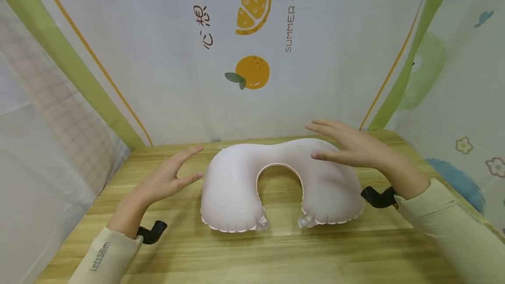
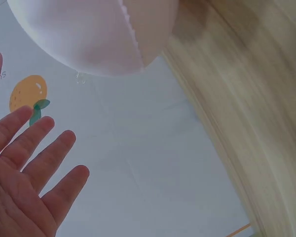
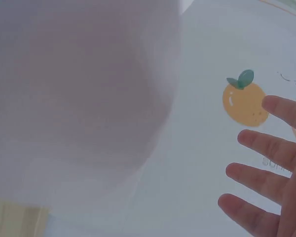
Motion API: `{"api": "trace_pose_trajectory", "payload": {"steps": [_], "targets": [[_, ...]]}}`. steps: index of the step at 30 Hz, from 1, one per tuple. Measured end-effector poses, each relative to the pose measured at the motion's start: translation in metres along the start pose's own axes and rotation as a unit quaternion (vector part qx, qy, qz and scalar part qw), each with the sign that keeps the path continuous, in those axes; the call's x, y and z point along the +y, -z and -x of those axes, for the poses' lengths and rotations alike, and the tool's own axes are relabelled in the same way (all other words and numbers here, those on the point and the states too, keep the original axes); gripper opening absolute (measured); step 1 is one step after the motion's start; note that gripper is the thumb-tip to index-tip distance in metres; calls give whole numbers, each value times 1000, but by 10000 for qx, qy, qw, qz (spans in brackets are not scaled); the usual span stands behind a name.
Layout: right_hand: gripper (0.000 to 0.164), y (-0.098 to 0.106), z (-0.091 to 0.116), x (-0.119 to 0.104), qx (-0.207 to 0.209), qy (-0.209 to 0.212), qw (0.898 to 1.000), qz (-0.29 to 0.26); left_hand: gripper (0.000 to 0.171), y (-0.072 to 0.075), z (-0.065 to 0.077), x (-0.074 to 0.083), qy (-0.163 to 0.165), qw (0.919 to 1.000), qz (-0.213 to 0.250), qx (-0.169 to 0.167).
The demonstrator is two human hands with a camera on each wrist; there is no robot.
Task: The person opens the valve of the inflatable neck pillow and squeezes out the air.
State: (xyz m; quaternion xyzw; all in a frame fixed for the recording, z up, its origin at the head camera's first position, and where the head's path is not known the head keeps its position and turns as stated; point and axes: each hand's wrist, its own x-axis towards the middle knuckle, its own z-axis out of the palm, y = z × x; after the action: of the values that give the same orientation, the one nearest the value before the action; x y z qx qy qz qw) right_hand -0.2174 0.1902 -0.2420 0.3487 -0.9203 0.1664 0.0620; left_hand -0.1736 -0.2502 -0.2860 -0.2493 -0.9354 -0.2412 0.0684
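Note:
A pale pink inflatable neck pillow [image 1: 232,187], puffed up and U-shaped, lies on the wooden table with its opening toward me. Small clear valves [image 1: 304,221] show at the inner tips of its two ends. Just left of the pillow is my left hand [image 1: 167,179], fingers spread and holding nothing. My right hand [image 1: 347,146] hovers over the pillow's right lobe, its fingers straight. In the left wrist view, the pillow's seamed edge [image 2: 130,29] hangs above the spread fingers. The right wrist view has the pillow [image 3: 84,98] filling its left side, apart from the fingertips.
The wooden table [image 1: 276,257] runs back to a white curtain [image 1: 315,91] printed with oranges and lettering. More printed cloth [image 1: 469,113] hangs along the right side. A black wrist mount [image 1: 151,232] sits at the left cuff, another [image 1: 378,197] at the right cuff.

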Motion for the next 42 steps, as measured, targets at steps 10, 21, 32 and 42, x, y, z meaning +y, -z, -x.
{"api": "trace_pose_trajectory", "payload": {"steps": [10, 21, 32, 42], "targets": [[71, -6, -39, -10, -65, 240, 9979, -603, 59, 3, -29, -1, -66, 9999, 82, -70], [72, -28, -77, -26, -391, 284, 9953, -840, 46, -1, -62, -9, 167, 9990, 415, 18], [72, -50, -111, -46, -810, 237, 9894, -1179, 36, -7, -80, -19, 204, 9981, 548, -177], [70, -74, -131, -53, -1167, 43, 9821, -1480, 31, -14, -88, -24, 324, 9945, 931, -347]]}}
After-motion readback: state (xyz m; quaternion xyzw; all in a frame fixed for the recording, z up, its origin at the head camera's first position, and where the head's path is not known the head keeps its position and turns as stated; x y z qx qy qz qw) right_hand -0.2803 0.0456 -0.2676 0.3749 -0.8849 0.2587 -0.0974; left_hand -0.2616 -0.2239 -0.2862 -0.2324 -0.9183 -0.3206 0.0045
